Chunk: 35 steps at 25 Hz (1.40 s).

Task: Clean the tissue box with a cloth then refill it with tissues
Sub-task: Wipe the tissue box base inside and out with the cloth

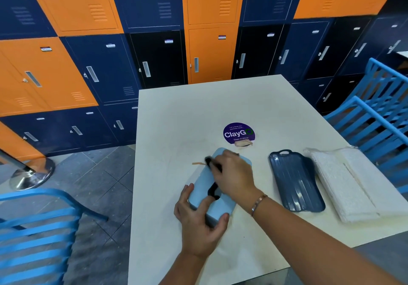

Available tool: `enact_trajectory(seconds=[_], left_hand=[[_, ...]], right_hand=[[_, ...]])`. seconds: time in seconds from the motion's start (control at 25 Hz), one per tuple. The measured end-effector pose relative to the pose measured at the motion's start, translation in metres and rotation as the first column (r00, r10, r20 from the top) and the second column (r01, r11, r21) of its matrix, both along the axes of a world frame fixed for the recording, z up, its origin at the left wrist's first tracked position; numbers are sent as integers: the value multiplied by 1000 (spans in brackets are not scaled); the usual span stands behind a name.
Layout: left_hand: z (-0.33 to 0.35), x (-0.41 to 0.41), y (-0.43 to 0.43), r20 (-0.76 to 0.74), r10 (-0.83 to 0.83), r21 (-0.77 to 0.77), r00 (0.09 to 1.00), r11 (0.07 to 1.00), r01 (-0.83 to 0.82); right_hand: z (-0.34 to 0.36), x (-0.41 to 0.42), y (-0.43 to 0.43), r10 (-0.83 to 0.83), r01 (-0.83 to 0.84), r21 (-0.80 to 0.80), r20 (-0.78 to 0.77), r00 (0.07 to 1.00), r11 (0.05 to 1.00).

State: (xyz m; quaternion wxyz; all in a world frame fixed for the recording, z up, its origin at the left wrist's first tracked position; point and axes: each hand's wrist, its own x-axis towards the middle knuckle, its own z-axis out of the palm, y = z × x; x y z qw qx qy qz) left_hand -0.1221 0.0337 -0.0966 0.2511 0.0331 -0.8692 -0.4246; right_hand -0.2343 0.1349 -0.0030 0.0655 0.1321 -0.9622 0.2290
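Note:
A light blue tissue box (202, 185) lies on the cream table (176, 117), near the middle. My left hand (198, 223) grips its near end, fingers on the top and thumb on the right side. My right hand (234, 174) presses a black cloth (213, 188) on the box's top; the cloth shows under my palm and past my fingers at the far end. The box's dark blue ribbed lid (295, 181) lies to the right, apart from the box. A stack of white tissues (344, 183) in clear wrap rests beside the lid, at the table's right edge.
A round purple ClayGo sticker (238, 133) with a torn spot sits beyond the box. Blue slatted chairs stand at the left (37, 229) and at the right (384, 112). Orange and navy lockers (154, 59) fill the background. A chrome stanchion base (31, 176) stands on the floor at the left.

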Motion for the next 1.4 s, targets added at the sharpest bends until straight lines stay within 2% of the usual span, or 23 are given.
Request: enact_trajectory(seconds=[0.04,0.08,0.12,0.2,0.24,0.28,0.36,0.44,0.6,0.68,0.8,0.88,1.0,1.2,1.32,1.4], left_hand=[[-1,1,0,8,5,5,1000,1000,-5],[-1,1,0,12,5,10,1000,1000,-5],[-1,1,0,14,0,13,1000,1000,0],[0,1,-1,7,-15,1,1000,1000,15],[0,0,-1,4,-17,-7,1000,1000,17],[1,0,-1,3,-14,-14,1000,1000,14],[0,-1,0,2,-1,-27,1000,1000,1],[-2,-1,-1,1,8,-31,1000,999,-8],[-3,-1,-1,10,9,-34,1000,999,-8],[-3,0,-1,-2,3,-38,1000,999,-3],[-4,-1,-1,-34,12,-43,999,999,-13],[-5,-1,-1,-47,46,-26,998,999,-47],[-7,-1,-2,-24,100,-13,995,995,-100],[-2,0,-2,38,90,-25,995,996,-89],[0,0,-2,33,64,-26,997,998,-63],[0,0,-3,26,49,-27,998,998,-48]], right_hand=[[0,-5,-2,-91,91,1,-6,996,996],[-1,-4,-5,-62,62,-5,-16,998,998],[-2,3,-8,60,-60,-29,-6,998,998],[-1,24,-9,329,-323,-100,52,943,941],[-2,25,-5,353,-344,-114,75,932,932],[-3,18,-2,291,-283,-104,67,955,953],[-7,-10,1,12,-12,-59,0,1000,998],[-11,-32,0,-206,206,-21,-10,978,978],[-15,-39,-13,-285,284,-8,-13,959,959],[-15,-32,-9,-208,208,-72,13,978,975],[-11,-8,2,125,-108,-183,82,989,977],[-7,13,8,338,-324,-165,68,939,932],[-4,28,15,486,-479,-84,93,869,874],[9,40,38,588,-593,42,94,803,804],[7,43,58,519,-524,48,80,851,851],[2,47,64,387,-388,4,58,920,922]])
